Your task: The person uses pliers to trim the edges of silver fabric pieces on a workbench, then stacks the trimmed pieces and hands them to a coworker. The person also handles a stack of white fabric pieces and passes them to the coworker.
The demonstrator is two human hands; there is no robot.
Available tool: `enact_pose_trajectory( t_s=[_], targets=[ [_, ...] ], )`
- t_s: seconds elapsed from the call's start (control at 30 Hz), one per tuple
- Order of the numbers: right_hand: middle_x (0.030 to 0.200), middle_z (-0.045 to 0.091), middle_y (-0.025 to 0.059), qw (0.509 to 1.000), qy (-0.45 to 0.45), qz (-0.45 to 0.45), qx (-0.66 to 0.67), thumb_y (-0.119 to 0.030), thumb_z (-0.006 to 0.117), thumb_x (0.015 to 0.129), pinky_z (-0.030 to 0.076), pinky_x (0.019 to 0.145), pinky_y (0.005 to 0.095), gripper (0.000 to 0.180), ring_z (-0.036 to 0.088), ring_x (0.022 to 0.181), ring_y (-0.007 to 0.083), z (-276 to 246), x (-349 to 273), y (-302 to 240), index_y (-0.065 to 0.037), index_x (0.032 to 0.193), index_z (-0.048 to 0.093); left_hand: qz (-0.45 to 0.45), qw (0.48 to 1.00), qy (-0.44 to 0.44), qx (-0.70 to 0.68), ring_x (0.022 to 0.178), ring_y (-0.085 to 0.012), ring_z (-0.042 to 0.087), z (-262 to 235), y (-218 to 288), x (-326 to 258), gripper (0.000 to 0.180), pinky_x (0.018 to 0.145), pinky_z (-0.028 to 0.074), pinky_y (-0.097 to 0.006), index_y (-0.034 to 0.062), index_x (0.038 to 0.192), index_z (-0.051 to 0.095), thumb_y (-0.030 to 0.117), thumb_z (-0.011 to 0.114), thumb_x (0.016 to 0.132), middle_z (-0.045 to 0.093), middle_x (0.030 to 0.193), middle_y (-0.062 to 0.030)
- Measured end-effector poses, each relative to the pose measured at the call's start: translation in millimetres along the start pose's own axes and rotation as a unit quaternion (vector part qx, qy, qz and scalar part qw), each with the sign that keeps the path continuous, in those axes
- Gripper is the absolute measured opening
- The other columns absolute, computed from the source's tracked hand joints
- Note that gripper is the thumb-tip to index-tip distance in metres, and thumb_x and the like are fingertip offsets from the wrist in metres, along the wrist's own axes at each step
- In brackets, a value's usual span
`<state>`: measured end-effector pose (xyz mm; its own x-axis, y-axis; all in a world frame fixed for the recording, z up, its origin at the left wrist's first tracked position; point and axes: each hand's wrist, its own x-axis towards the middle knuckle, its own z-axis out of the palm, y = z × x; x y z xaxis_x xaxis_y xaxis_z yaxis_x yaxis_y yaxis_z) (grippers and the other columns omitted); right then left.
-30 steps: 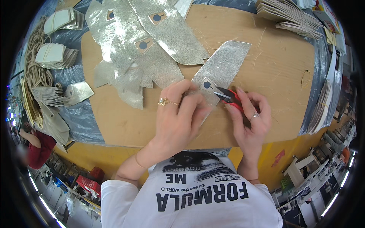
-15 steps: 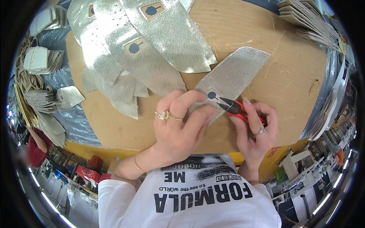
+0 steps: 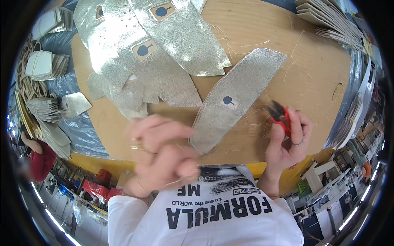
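Note:
My right hand (image 3: 289,143) is closed round red-handled thread snips (image 3: 280,115), their dark blades raised and pointing up and left. The snips are off the work, to the right of a long silver textured piece (image 3: 246,82). That piece lies slantwise on the board, with a dark blue tree-shaped patch (image 3: 228,100) near its middle and rows of small holes. It seems to be a stack, as several edges show at its lower left. My left hand (image 3: 166,149) is smeared by motion, just left of the stack's lower end; its fingers cannot be made out clearly.
Larger silver pieces (image 3: 184,45) with patches overlap at the upper left of the brown board (image 3: 312,82). Loose threads (image 3: 240,47) are scattered there. Bundled pieces lie at the left (image 3: 47,65) and upper right (image 3: 330,20). A person in red (image 3: 43,164) is at far left.
My left hand has let go of the silver piece and moved left and down. My right hand has drawn the snips away to the right. The patch is now fully uncovered.

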<state>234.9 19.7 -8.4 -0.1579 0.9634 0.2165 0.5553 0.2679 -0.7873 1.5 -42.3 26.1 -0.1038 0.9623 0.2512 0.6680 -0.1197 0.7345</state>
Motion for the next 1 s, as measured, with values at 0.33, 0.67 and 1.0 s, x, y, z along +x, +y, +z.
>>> enact_pose_trajectory(
  t_s=[0.33,0.67,1.0],
  targets=[
    [0.105,0.058,0.0137,1.0,0.004,0.001,-0.016,0.001,0.078,0.081,0.05,0.079,0.0293,0.039,0.059,0.092,0.0212,-4,1,1,0.003,0.119,0.069,-0.002,0.995,-0.08,0.056,0.113,-0.0326,0.064,34,5,-38,0.037,0.086,0.055,-0.036,0.0017,0.101,0.071,0.023,0.085,0.074,0.063,0.123,-0.0131],
    [0.097,0.061,0.0118,0.997,-0.061,-0.039,-0.023,-0.006,0.085,0.074,0.047,0.065,0.0263,0.04,0.058,0.077,0.0175,-8,-2,-6,-0.001,0.112,0.073,-0.09,0.992,-0.084,-0.002,0.101,-0.029,0.07,27,15,-32,0.021,0.071,0.058,-0.033,0.0014,0.101,0.071,0.01,0.076,0.083,0.061,0.126,-0.0148],
    [0.092,0.065,0.0014,0.975,-0.202,-0.087,-0.015,-0.021,0.087,0.066,0.039,0.064,0.0297,0.045,0.053,0.07,0.0153,-19,-3,-16,-0.012,0.108,0.076,-0.147,0.987,-0.067,0.012,0.08,-0.0236,0.068,19,12,-17,0.01,0.06,0.055,-0.034,0.0054,0.096,0.065,0.01,0.07,0.088,0.066,0.111,-0.0041]
  ],
)
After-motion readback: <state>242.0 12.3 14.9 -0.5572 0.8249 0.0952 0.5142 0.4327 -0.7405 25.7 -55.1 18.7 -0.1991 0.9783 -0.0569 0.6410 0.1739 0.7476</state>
